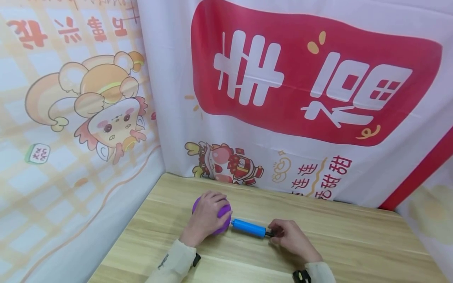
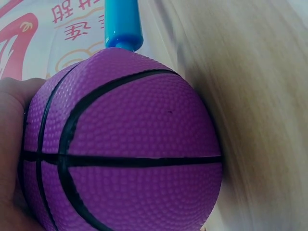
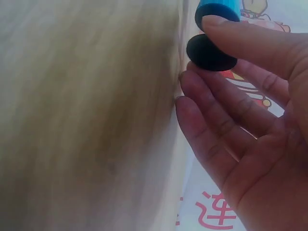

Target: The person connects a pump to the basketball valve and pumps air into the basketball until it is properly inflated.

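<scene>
A small purple basketball (image 1: 225, 221) with black seams sits on the wooden table. My left hand (image 1: 209, 216) lies over its top with the fingers curved round it. In the left wrist view, the ball (image 2: 139, 120) fills the middle and the thumb side of the hand shows at the left edge. A blue hand pump (image 1: 249, 228) lies sideways, its narrow tip against the ball's right side. At the pump's other end, my right hand (image 1: 291, 237) pinches the black handle (image 3: 211, 54). The thumb lies between the handle's disc and the barrel, and the other fingers are loosely bent.
The wooden table (image 1: 339, 236) spreads around both hands. A white cloth (image 1: 170, 129) with red and cartoon prints hangs behind its back edge. Another printed cloth (image 1: 70, 173) hangs along the left side.
</scene>
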`<state>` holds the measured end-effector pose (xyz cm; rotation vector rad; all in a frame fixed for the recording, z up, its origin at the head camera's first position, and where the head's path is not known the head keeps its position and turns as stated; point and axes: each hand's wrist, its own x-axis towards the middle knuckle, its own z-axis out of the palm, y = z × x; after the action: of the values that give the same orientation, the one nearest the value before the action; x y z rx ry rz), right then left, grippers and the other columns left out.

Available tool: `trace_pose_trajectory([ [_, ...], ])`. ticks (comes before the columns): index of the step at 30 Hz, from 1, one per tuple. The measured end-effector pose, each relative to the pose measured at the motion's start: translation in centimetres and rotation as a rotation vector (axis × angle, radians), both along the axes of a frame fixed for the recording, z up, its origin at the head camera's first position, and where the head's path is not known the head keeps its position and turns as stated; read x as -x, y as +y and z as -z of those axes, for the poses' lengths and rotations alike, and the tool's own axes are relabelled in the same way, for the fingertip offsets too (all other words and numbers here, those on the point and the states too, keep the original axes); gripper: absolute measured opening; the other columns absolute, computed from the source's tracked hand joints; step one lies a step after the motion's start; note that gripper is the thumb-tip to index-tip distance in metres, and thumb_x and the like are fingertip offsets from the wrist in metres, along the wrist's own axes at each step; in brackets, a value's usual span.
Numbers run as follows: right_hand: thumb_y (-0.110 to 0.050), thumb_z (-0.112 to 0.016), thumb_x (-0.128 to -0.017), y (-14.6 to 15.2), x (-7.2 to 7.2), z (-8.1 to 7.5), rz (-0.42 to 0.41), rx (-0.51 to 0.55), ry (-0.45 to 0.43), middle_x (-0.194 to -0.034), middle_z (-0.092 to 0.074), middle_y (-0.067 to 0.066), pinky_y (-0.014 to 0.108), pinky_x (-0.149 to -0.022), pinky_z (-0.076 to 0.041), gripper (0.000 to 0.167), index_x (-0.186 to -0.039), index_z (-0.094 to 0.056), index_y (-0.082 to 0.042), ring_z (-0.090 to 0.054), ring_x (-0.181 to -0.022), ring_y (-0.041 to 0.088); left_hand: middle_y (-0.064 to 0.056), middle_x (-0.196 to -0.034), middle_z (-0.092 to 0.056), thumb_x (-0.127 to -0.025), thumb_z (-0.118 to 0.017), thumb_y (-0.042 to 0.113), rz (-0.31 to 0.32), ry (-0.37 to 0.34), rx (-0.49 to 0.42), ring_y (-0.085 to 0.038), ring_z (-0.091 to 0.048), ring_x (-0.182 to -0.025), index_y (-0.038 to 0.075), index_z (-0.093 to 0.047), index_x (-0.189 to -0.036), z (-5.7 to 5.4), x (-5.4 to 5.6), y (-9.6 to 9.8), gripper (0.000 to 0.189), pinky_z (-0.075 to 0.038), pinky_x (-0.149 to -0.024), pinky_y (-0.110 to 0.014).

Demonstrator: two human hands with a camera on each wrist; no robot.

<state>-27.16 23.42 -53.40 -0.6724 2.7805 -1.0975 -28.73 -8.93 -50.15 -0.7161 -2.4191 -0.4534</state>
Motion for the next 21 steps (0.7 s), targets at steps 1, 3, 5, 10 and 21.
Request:
trace_pose_trajectory([
  [1,-0.006,-0.084,-0.082,-0.1,0.0,0.0,-0.002,-0.009,0.0,-0.098,-0.076,0.0,0.021,-0.073,-0.058,0.024,-0.102,-0.074,-0.014,-0.066,-0.082,0.004,-0.001,-0.115,-0.08,-0.086,-0.085,0.035,0.0,-0.003,0.001,-0.022,-0.071,-0.114,0.018,-0.081,-0.102,0.0,0.0,0.0,0.023,-0.055,-0.109,-0.051],
  [3,-0.007,-0.085,-0.082,-0.2,0.0,-0.1,-0.008,-0.024,0.009,-0.096,-0.076,-0.001,0.02,-0.071,-0.056,0.024,-0.102,-0.074,-0.014,-0.064,-0.081,0.003,-0.002,-0.115,-0.08,-0.087,-0.084,0.035,-0.002,-0.007,0.004,-0.022,-0.071,-0.115,0.019,-0.081,-0.103,0.0,0.0,0.0,0.023,-0.055,-0.11,-0.051],
  [5,-0.007,-0.086,-0.081,-0.4,0.1,-0.1,-0.016,-0.035,0.023,-0.093,-0.075,-0.002,0.02,-0.069,-0.054,0.024,-0.101,-0.074,-0.013,-0.062,-0.079,0.003,-0.002,-0.115,-0.08,-0.087,-0.084,0.035,0.0,-0.004,0.003,-0.022,-0.071,-0.115,0.019,-0.081,-0.103,0.0,0.0,0.0,0.023,-0.055,-0.11,-0.051],
  [10,-0.011,-0.089,-0.079,-0.7,0.0,-0.3,-0.02,-0.07,0.033,-0.09,-0.072,-0.004,0.02,-0.067,-0.05,0.027,-0.1,-0.074,-0.016,-0.058,-0.078,0.003,-0.001,-0.114,-0.08,-0.087,-0.085,0.035,0.001,0.007,0.005,-0.022,-0.071,-0.114,0.019,-0.081,-0.103,0.0,0.0,-0.1,0.023,-0.055,-0.109,-0.05],
  [21,-0.023,-0.088,-0.084,-2.6,-0.2,-1.0,-0.009,-0.116,0.09,-0.108,-0.076,-0.004,0.039,-0.09,-0.062,0.028,-0.108,-0.074,-0.019,-0.073,-0.101,0.017,0.001,-0.115,-0.08,-0.087,-0.084,0.037,-0.001,-0.004,0.012,-0.02,-0.071,-0.115,0.021,-0.081,-0.103,-0.1,-0.1,-0.2,0.023,-0.054,-0.111,-0.049],
])
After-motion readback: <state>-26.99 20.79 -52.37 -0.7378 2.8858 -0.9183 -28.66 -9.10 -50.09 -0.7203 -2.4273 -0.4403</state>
